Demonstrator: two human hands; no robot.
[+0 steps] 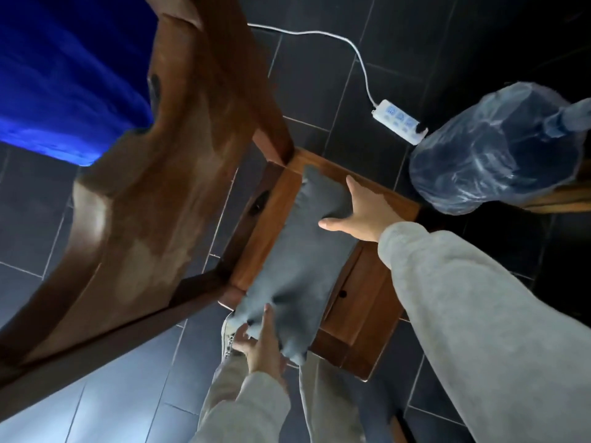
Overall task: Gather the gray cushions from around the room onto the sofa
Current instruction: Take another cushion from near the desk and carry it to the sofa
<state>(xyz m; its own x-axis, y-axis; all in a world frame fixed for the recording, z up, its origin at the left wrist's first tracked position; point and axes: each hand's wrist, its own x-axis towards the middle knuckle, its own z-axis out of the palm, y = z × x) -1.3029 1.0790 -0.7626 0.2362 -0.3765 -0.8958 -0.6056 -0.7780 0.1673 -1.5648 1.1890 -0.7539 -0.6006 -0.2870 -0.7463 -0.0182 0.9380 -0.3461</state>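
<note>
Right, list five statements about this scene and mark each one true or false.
1. The cushion lies on the wooden stool. True.
2. The left hand grips the cushion's near end. True.
3. The right hand is a closed fist. False: its fingers are straight and spread at the cushion's far end.
4. The power strip sits on the stool. False: it lies on the floor, beyond the stool.
5. The jug is wrapped in clear plastic. True.
</note>
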